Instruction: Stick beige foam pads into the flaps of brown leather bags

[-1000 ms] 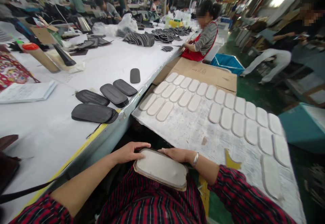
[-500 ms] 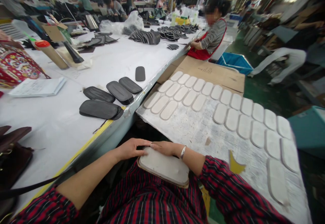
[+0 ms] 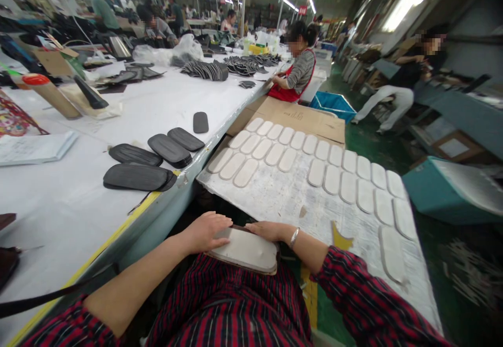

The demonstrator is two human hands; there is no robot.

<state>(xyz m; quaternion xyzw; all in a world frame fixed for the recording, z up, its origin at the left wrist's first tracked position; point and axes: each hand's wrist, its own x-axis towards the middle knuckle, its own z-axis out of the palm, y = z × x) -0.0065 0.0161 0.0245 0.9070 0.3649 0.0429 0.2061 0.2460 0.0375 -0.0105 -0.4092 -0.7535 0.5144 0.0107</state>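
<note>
On my lap rests a rounded, pale-faced oval piece (image 3: 245, 251) with a brown edge, perhaps on top of another layer. My left hand (image 3: 207, 233) holds its left end, the thumb on the pale face and the fingers along the far edge. Along the far right edge, my right hand (image 3: 271, 230) has its fingertips on the piece; a silver bangle is on that wrist. The undersides of both hands are hidden. To the right, similar pale oval pieces (image 3: 348, 187) lie in rows on a whitish board (image 3: 275, 200).
Dark oval pieces (image 3: 135, 175) are stacked near the edge of the white table (image 3: 165, 100) at left. A yellow scrap (image 3: 341, 237) lies on the board. Beyond are cardboard (image 3: 302, 119), a blue crate (image 3: 332, 105) and a seated co-worker (image 3: 301, 72). A teal bin (image 3: 432, 190) stands at right.
My hands have moved apart along the piece's far edge; the left fingers have spread leftward and the fingertips no longer meet. The camera view has tilted up and turned right.
</note>
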